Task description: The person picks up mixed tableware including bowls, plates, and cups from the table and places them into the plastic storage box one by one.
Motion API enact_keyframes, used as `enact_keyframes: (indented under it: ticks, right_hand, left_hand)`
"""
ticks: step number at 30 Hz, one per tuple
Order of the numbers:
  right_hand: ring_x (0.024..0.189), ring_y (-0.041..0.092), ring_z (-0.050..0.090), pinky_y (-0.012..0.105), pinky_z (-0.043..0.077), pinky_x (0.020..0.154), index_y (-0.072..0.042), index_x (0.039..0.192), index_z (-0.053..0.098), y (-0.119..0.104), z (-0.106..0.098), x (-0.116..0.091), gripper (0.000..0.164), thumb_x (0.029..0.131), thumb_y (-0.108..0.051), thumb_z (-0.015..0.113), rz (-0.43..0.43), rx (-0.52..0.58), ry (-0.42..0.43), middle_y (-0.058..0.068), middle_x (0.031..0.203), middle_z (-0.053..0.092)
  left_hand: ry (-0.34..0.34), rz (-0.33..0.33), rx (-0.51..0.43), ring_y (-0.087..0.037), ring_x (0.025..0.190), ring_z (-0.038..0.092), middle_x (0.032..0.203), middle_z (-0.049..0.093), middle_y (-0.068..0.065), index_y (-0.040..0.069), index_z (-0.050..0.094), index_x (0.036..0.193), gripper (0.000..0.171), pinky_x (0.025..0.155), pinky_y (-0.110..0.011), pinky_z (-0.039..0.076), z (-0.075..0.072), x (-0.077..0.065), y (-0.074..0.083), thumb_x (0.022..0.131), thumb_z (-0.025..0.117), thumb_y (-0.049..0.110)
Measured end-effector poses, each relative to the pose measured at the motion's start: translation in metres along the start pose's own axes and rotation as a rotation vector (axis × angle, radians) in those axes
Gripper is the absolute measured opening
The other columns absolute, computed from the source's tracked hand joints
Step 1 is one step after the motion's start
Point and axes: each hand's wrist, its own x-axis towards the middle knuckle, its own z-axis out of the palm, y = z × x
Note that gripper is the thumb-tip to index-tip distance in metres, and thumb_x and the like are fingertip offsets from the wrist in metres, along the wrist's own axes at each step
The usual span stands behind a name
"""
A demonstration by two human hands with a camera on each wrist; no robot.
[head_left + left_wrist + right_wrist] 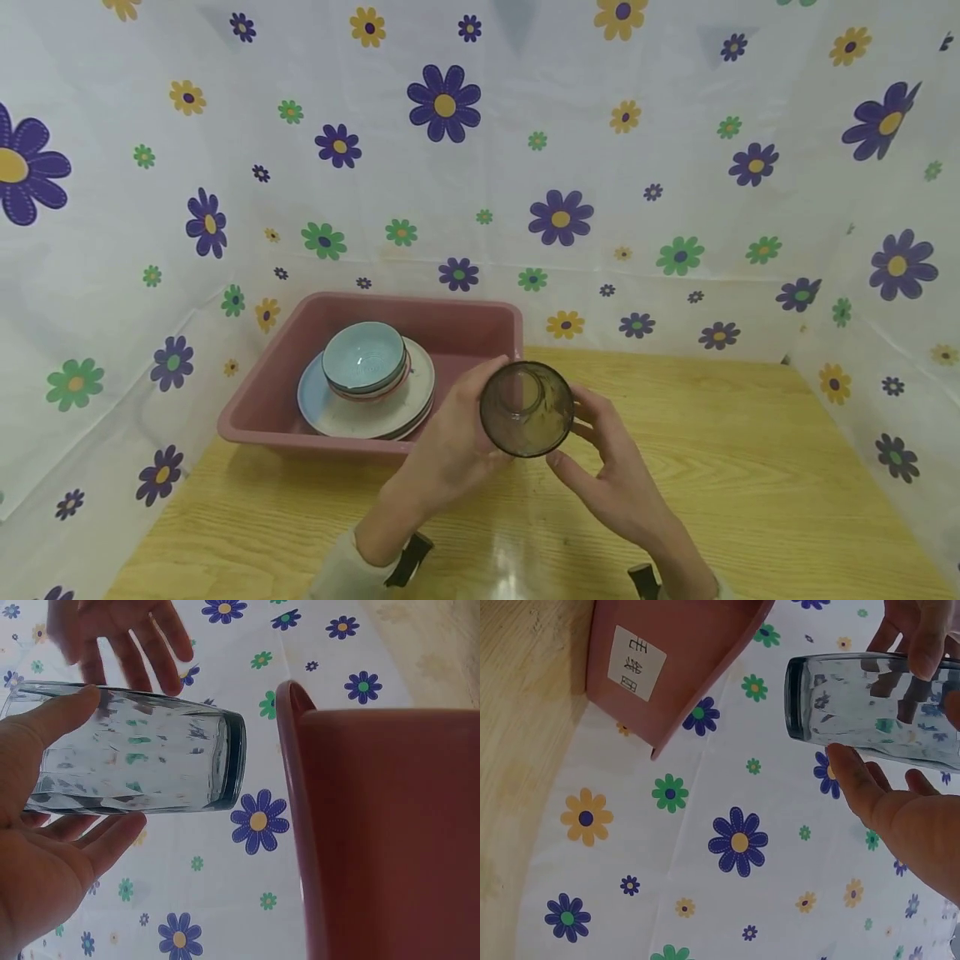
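Observation:
A clear, grey-tinted drinking glass (pixel 527 408) is held up over the table, its mouth facing the head camera. My left hand (pixel 450 442) grips it; in the left wrist view the thumb (pixel 71 712) lies along one side and the fingers (pixel 112 844) along the other. On the glass's other side is my right hand (pixel 618 475), fingers spread and loosely bent, the fingertips close to the wall. Whether they touch the glass I cannot tell. From the right wrist the glass (pixel 862 705) appears sideways, its thick base towards the tub.
A pink plastic tub (pixel 258 375) stands on the wooden table (pixel 750 450) at the left. It holds stacked plates (pixel 360 425) with light blue bowls (pixel 365 354) on top. A label (pixel 636 664) is on its outer wall. Flower-printed sheeting (pixel 495 167) surrounds the table.

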Motion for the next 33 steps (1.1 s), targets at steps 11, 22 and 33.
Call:
enact_keyframes:
  ticks: [11, 22, 33]
  right_hand:
    - [0.100, 0.021, 0.066, 0.031, 0.058, 0.082, -0.011, 0.139, 0.048, 0.008, 0.007, 0.008, 0.039, 0.101, -0.013, 0.057, 0.296, 0.089, 0.110, 0.012, 0.137, 0.052]
    - [0.081, 0.029, 0.067, 0.035, 0.059, 0.061, -0.009, 0.136, 0.050, 0.030, 0.023, 0.025, 0.037, 0.100, -0.015, 0.056, 0.522, 0.116, 0.104, 0.018, 0.117, 0.059]
    - [0.060, 0.028, 0.066, 0.036, 0.056, 0.049, -0.005, 0.138, 0.048, 0.044, 0.040, 0.033, 0.044, 0.097, -0.018, 0.060, 0.596, 0.104, 0.000, 0.016, 0.096, 0.065]
  left_hand:
    - [0.029, -0.220, -0.051, -0.035, 0.124, 0.053, 0.139, 0.049, -0.021, 0.000, 0.025, 0.148, 0.103, 0.103, -0.050, 0.047, -0.015, 0.001, -0.023, 0.067, 0.090, 0.002]
    - [-0.033, -0.497, 0.013, -0.037, 0.126, 0.050, 0.138, 0.045, -0.024, 0.002, 0.024, 0.150, 0.102, 0.105, -0.054, 0.044, -0.009, -0.002, -0.035, 0.072, 0.089, 0.012]
    - [-0.079, -0.624, 0.060, -0.040, 0.125, 0.053, 0.136, 0.050, -0.023, 0.004, 0.028, 0.148, 0.098, 0.103, -0.056, 0.045, 0.001, -0.002, -0.039, 0.071, 0.089, 0.017]
